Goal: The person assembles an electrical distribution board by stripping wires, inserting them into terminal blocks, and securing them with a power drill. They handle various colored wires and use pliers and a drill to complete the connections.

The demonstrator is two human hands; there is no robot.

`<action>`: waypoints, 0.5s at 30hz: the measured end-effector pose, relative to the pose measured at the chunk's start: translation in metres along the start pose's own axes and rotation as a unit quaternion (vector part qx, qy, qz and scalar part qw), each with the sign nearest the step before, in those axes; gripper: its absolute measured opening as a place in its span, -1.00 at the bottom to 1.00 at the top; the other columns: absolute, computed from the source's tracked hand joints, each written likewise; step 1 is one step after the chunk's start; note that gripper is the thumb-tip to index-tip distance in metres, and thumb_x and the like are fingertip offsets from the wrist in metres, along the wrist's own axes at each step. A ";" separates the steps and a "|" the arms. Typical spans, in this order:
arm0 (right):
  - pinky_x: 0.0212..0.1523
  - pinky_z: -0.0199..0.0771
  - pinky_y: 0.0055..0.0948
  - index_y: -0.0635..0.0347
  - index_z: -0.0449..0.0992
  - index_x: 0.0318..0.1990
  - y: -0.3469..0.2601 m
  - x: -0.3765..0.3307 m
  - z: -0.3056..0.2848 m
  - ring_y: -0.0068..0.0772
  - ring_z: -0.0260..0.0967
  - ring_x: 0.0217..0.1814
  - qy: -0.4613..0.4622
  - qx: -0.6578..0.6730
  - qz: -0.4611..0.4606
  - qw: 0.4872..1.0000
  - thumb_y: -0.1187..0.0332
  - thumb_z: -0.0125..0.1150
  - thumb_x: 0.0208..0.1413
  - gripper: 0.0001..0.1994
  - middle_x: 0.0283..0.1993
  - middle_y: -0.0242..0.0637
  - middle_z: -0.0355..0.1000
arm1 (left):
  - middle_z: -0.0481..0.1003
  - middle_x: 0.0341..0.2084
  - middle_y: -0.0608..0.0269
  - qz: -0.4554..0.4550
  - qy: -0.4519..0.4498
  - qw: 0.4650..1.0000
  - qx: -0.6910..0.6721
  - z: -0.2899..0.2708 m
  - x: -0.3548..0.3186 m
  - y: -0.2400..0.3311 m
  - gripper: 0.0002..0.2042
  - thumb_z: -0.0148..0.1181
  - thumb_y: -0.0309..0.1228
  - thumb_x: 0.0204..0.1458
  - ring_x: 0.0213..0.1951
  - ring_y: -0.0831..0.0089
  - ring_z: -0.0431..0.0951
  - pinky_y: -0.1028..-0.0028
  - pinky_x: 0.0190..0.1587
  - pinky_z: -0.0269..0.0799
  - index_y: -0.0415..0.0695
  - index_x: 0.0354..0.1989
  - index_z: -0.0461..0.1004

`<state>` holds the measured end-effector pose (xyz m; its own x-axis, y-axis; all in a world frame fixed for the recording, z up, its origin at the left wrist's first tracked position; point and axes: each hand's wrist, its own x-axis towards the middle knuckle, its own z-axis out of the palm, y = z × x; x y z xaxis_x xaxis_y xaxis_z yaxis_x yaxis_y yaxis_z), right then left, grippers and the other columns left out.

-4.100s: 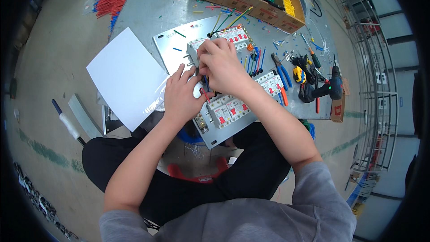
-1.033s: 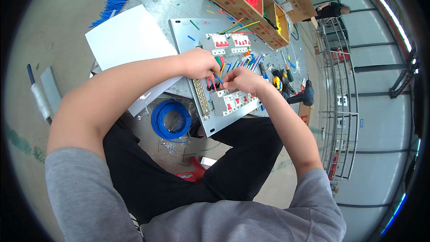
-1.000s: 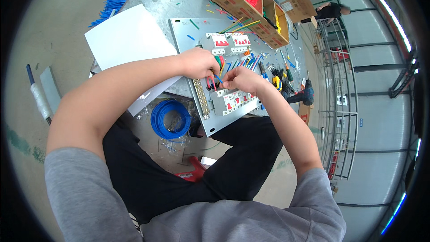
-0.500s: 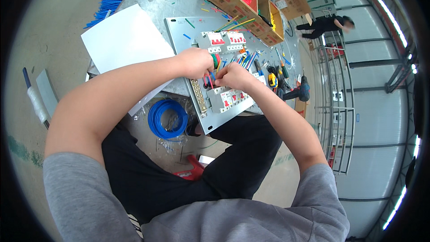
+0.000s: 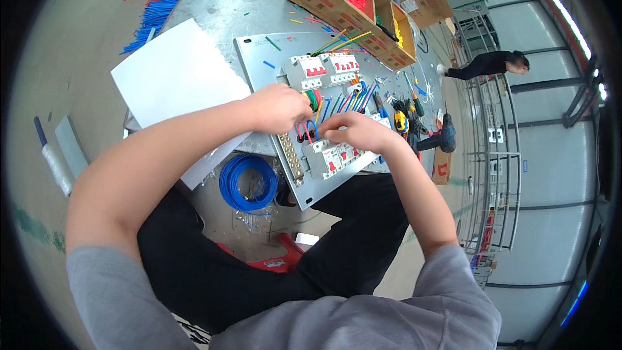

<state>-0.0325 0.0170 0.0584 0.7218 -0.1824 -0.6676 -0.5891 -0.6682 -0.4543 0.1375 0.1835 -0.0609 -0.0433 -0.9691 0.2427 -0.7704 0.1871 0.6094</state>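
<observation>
A grey metal mounting panel [image 5: 260, 71] lies tilted on the table's near edge, with circuit breakers fixed to it. My left hand [image 5: 278, 109] is over its left part, fingers curled beside a green and red wire bundle [image 5: 313, 99]; its fingertips are hidden. My right hand [image 5: 363, 131] hovers just above the near breaker row [image 5: 334, 158], thumb and forefinger apart. Between the hands, a red wire [image 5: 300, 130] and a blue wire [image 5: 315, 127] arch up from the panel. A brass terminal strip [image 5: 290, 157] runs along the left side. Two far breakers [image 5: 308, 71] have red levers.
Cardboard bins [image 5: 334, 0] of coloured small parts stand at the back. A white sheet [image 5: 178, 71] lies on the left. Right of the panel are a tape measure [image 5: 402, 121] and a power drill [image 5: 440, 135]. A blue wire coil [image 5: 247, 183] sits below. A person [image 5: 489, 64] is farther off.
My right hand has drawn back slightly to the right from the blue wire, its fingers parting. The left hand stays near the same spot. The whole view has shifted a little.
</observation>
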 end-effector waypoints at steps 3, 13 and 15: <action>0.28 0.51 -0.29 0.34 0.65 0.23 0.009 -0.054 -0.016 -0.31 0.57 0.15 0.157 0.103 -0.140 0.972 0.38 0.22 0.41 -0.67 0.06 -0.25 0.67 | 0.63 -0.10 0.07 -0.058 0.039 0.995 -0.074 -0.003 -0.015 0.015 -0.77 0.17 -0.36 0.31 0.02 0.03 0.64 0.11 0.09 0.54 -0.09 0.01 0.69; 0.35 0.44 -0.21 0.20 0.33 0.49 0.360 -0.164 0.010 -0.23 0.42 0.33 0.655 0.142 0.161 0.724 0.29 0.48 0.30 -0.33 0.32 -0.13 0.45 | 0.53 -0.31 0.27 -0.044 0.124 0.991 -0.009 0.025 0.001 0.046 -0.90 0.27 -0.40 0.22 -0.08 0.18 0.46 0.23 0.02 0.36 -0.12 -0.26 0.65; 0.45 0.32 -0.18 0.16 0.19 0.58 0.371 -0.141 0.007 -0.15 0.25 0.51 0.671 0.152 0.108 0.717 0.27 0.52 0.26 -0.19 0.48 -0.09 0.28 | 0.53 -0.31 0.26 -0.104 0.114 0.988 -0.015 0.026 0.002 0.051 -0.92 0.25 -0.44 0.21 -0.06 0.18 0.45 0.21 0.07 0.31 -0.13 -0.27 0.65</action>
<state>-0.3553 -0.1996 -0.0204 0.1809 -0.9248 0.3348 -0.6446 -0.3686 -0.6698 0.0814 0.1864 -0.0492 0.2607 -0.9265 0.2713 -0.7281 -0.0042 0.6855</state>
